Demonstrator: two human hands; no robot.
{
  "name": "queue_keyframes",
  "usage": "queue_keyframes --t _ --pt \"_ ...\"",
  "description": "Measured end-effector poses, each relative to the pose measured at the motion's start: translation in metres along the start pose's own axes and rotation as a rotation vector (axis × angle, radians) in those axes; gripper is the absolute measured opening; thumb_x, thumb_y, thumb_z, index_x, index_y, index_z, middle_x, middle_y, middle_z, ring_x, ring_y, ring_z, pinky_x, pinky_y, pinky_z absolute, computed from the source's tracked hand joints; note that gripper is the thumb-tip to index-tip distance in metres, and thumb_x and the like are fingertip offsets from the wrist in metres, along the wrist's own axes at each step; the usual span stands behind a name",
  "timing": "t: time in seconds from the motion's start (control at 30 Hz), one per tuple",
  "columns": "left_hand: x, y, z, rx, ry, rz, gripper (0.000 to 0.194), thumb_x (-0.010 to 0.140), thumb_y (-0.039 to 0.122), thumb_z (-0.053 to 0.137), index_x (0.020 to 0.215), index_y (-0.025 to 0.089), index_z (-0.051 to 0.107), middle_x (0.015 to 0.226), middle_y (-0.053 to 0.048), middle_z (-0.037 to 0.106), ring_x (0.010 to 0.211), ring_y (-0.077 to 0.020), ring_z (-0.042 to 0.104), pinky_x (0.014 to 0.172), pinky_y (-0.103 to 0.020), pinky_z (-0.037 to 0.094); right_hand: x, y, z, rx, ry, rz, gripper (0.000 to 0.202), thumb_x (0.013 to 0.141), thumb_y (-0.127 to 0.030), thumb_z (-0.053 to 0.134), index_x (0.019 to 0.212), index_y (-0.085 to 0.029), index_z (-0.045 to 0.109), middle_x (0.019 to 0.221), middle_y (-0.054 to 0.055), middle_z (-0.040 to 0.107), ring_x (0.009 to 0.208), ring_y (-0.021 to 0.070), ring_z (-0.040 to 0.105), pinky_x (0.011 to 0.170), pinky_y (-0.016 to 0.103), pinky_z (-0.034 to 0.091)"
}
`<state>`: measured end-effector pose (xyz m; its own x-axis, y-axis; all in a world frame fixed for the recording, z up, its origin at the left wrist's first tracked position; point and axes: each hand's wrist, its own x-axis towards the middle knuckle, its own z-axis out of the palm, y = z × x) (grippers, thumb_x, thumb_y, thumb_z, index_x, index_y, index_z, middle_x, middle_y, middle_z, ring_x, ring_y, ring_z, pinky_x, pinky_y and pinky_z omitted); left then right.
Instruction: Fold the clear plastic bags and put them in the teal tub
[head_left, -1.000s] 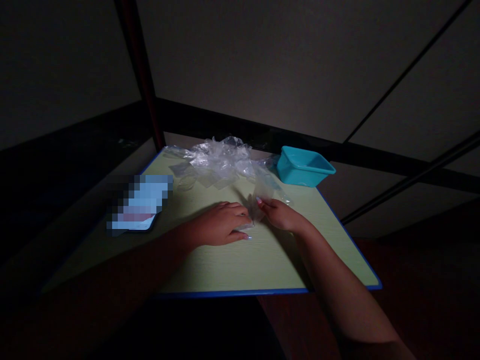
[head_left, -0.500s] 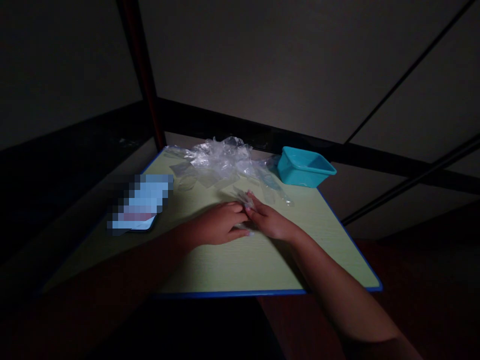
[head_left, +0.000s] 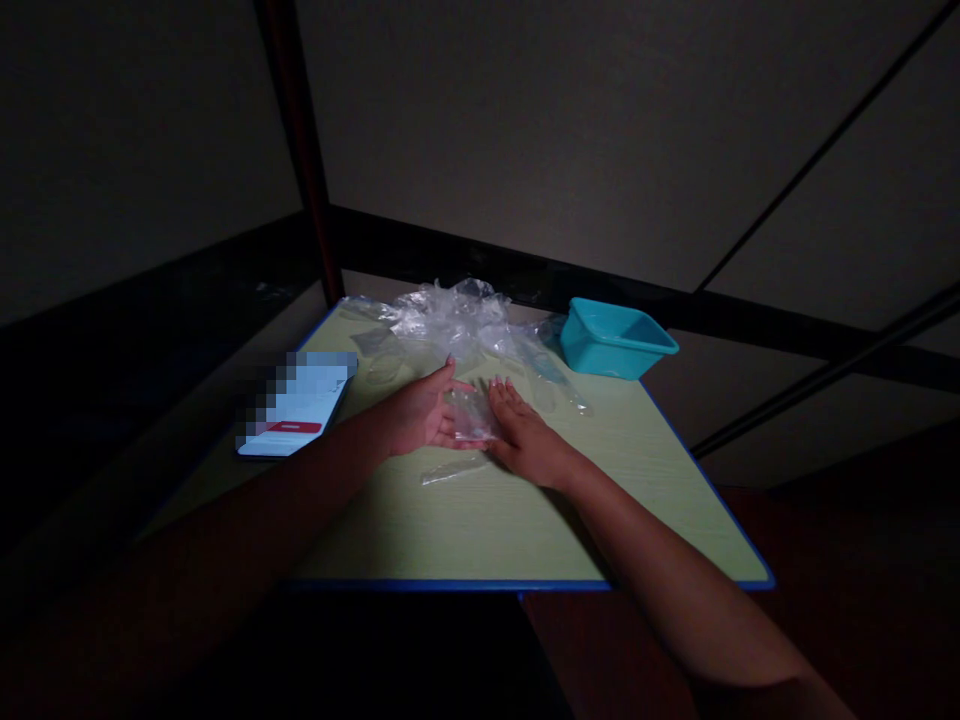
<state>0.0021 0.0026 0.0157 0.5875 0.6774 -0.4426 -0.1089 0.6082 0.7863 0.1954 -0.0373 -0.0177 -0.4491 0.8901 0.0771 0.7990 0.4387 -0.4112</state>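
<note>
A small clear plastic bag [head_left: 472, 415] lies between my two hands over the middle of the table. At its left side is my left hand [head_left: 421, 412], turned on its edge, thumb up and fingers spread against the film. My right hand [head_left: 529, 435] rests with fingers stretched out flat along the bag's right edge. Just below the hands, a narrow clear plastic piece [head_left: 452, 471] lies on the tabletop. Beyond them spreads a crumpled heap of clear plastic bags [head_left: 454, 320].
The pale green table [head_left: 465, 540] has a blue edge. On the left lies a phone [head_left: 300, 405] with its screen lit, partly pixelated. A turquoise plastic basket [head_left: 607, 350] stands at the back right corner. Walls [head_left: 525, 130] close in behind the table.
My hands were together with crumpled plastic between them. They have moved apart, fingers now extended, and the bag between them lies spread out. The view has shifted slightly.
</note>
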Motion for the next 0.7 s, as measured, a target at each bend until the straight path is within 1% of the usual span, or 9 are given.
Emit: queue_keyframes --t 0.13,0.23,0.3,0.33,0.4,0.47,0.57,0.7 --pt "-0.001 0.001 0.001 0.030 0.061 -0.019 0.051 0.086 0.060 0.043 0.112 0.017 0.048 0.081 -0.014 0.069 0.071 -0.0259 0.069 0.068 -0.040 0.053 -0.004 -0.004 -0.004 -0.050 -0.064 -0.056 0.078 0.088 -0.038 0.050 0.150 -0.015 0.009 0.155 0.017 -0.001 0.142 0.0293 -0.007 0.110 0.056 0.017" --pt "0.000 -0.001 0.001 0.100 0.076 -0.003 0.027 0.090 0.039 0.047 0.104 0.016 0.052 0.077 -0.009 0.068 0.066 -0.0206 0.068 0.062 -0.035 0.054 -0.006 -0.008 -0.006 -0.084 -0.111 -0.073 0.079 0.089 -0.041 0.049 0.150 -0.016 0.005 0.155 0.016 -0.005 0.142 0.0288 -0.009 0.110 0.056 0.016" --pt "0.001 -0.004 0.000 0.154 0.074 0.042 0.015 0.088 0.026 0.052 0.098 0.015 0.053 0.076 -0.007 0.067 0.063 -0.0178 0.066 0.061 -0.033 0.055 -0.007 -0.010 -0.007 -0.096 -0.145 -0.087 0.082 0.088 -0.042 0.051 0.150 -0.016 0.003 0.155 0.016 -0.006 0.142 0.0284 -0.010 0.110 0.055 0.015" --pt "0.002 -0.005 -0.001 0.179 0.070 0.065 0.013 0.085 0.022 0.055 0.097 0.015 0.053 0.075 -0.005 0.066 0.063 -0.0168 0.066 0.061 -0.033 0.055 -0.007 -0.012 -0.008 -0.097 -0.161 -0.095 0.085 0.087 -0.044 0.052 0.150 -0.017 0.002 0.155 0.015 -0.006 0.142 0.0281 -0.010 0.111 0.055 0.015" --pt "0.002 -0.007 -0.004 0.229 0.068 0.086 0.019 0.079 0.016 0.061 0.096 0.015 0.053 0.073 -0.003 0.065 0.062 -0.0158 0.065 0.062 -0.033 0.055 -0.008 -0.014 -0.011 -0.089 -0.186 -0.101 0.092 0.083 -0.048 0.056 0.150 -0.017 0.001 0.155 0.015 -0.007 0.142 0.0277 -0.009 0.111 0.054 0.014" --pt "0.003 -0.008 -0.008 0.303 0.069 0.098 0.031 0.073 0.013 0.065 0.101 0.015 0.053 0.070 -0.001 0.063 0.061 -0.0155 0.064 0.061 -0.032 0.054 -0.010 -0.014 -0.016 -0.073 -0.206 -0.085 0.100 0.080 -0.052 0.060 0.150 -0.018 -0.003 0.155 0.014 -0.008 0.142 0.0274 -0.009 0.111 0.053 0.013" --pt "0.003 -0.007 -0.013 0.475 0.075 0.126 0.046 0.069 0.015 0.067 0.112 0.015 0.051 0.065 0.001 0.062 0.052 -0.0135 0.061 0.055 -0.027 0.050 -0.013 -0.011 -0.025 -0.068 -0.230 -0.015 0.110 0.075 -0.056 0.063 0.149 -0.019 -0.009 0.154 0.014 -0.010 0.142 0.0271 -0.009 0.111 0.054 0.011" --pt "0.003 -0.001 -0.018 0.665 0.036 0.172 0.052 0.069 0.019 0.067 0.118 0.013 0.049 0.055 0.005 0.056 0.045 -0.0101 0.053 0.048 -0.022 0.044 -0.017 -0.007 -0.031 -0.095 -0.267 0.075 0.112 0.074 -0.055 0.065 0.148 -0.021 -0.012 0.154 0.014 -0.009 0.142 0.0275 -0.007 0.110 0.056 0.010"
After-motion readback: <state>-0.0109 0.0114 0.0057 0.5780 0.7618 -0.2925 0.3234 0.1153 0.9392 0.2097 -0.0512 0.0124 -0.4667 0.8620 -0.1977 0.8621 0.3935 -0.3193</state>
